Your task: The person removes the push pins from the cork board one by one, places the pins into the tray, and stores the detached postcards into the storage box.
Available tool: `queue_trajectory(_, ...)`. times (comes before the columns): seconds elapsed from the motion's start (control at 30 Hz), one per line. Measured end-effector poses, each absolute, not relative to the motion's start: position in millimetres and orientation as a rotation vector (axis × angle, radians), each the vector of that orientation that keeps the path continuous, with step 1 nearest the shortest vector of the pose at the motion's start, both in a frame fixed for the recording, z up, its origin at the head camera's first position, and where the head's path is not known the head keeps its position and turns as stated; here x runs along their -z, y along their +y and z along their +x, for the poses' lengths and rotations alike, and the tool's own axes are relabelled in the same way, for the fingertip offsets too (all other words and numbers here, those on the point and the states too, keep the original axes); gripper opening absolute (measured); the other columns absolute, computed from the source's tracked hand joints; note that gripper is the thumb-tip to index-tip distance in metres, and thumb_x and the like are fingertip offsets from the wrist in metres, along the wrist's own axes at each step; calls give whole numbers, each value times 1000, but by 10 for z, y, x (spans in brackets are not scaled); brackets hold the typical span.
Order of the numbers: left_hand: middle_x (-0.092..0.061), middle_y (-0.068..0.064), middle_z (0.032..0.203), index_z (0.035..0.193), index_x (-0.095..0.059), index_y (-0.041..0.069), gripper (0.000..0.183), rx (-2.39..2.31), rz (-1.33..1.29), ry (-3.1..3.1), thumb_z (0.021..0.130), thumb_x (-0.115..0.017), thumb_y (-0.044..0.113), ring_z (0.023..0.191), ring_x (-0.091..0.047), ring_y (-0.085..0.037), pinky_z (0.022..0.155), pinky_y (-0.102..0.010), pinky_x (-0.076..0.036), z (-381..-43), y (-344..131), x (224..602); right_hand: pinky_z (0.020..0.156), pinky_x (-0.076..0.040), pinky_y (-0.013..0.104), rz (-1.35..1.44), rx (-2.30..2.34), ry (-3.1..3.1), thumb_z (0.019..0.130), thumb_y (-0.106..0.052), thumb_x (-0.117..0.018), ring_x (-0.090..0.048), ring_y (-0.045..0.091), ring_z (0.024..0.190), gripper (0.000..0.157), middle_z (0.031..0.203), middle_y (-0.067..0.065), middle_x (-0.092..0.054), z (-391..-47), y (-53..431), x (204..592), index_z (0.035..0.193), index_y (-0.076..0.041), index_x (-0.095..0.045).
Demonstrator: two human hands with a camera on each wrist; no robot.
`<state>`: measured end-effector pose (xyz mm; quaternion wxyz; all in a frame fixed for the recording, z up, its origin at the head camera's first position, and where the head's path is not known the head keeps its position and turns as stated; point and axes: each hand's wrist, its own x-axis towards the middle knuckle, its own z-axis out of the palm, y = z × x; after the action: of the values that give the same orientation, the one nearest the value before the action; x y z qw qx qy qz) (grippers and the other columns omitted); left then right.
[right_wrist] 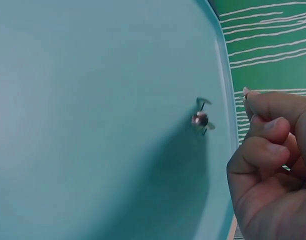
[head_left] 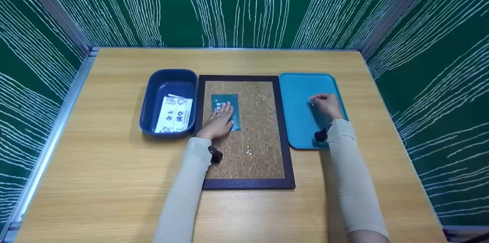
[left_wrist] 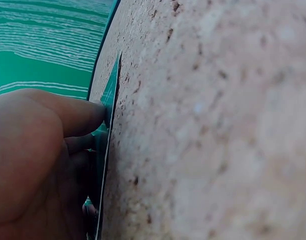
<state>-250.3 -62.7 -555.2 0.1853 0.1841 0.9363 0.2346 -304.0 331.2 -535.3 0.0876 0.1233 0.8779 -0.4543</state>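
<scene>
My left hand (head_left: 219, 122) lies with its fingers spread over a green card (head_left: 236, 111) with white characters, holding it down on the cork board (head_left: 259, 120). In the left wrist view the thumb (left_wrist: 83, 116) touches the card's face near its edge. Over the blue tray (head_left: 300, 120), my right hand (head_left: 328, 105) pinches a small thumbtack (right_wrist: 246, 92) between its fingertips; only a pale bit of it shows. Below that hand, a few loose thumbtacks (right_wrist: 199, 119) lie on the tray. Several small clear tacks (head_left: 248, 150) are on the lower part of the cork.
A dark blue bin (head_left: 147, 113) stands left of the board, holding white cards (head_left: 175, 115) with purple print. The board's dark frame (head_left: 248, 184) sits between bin and tray on a wooden table (head_left: 114, 182). Green panels with white lines (head_left: 244, 6) wall the table's back and sides.
</scene>
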Motion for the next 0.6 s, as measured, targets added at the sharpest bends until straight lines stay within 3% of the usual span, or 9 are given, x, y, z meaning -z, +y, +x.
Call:
queue_trajectory(0.2, 2, -8, 162, 154, -11, 8, 59, -680, 518, 2641, 105, -33, 30, 150, 5, -22, 123, -41, 4, -2498, -631, 5548, 64, -42, 21, 406, 1343, 2609, 98, -31, -53, -49, 10, 76, 34, 85, -6, -55, -3023, 3374, 5390, 116, -4, -65)
queue_trajectory(0.6, 3, -8, 162, 154, -10, 8, 59, -675, 525, 2637, 105, -32, 31, 150, 6, -22, 122, -41, 5, -2504, -636, 5548, 72, -41, 26, 484, 1363, 2563, 98, -32, -54, -48, 15, 86, 34, 93, -3, -56, -3009, 3365, 5430, 117, -6, -65)
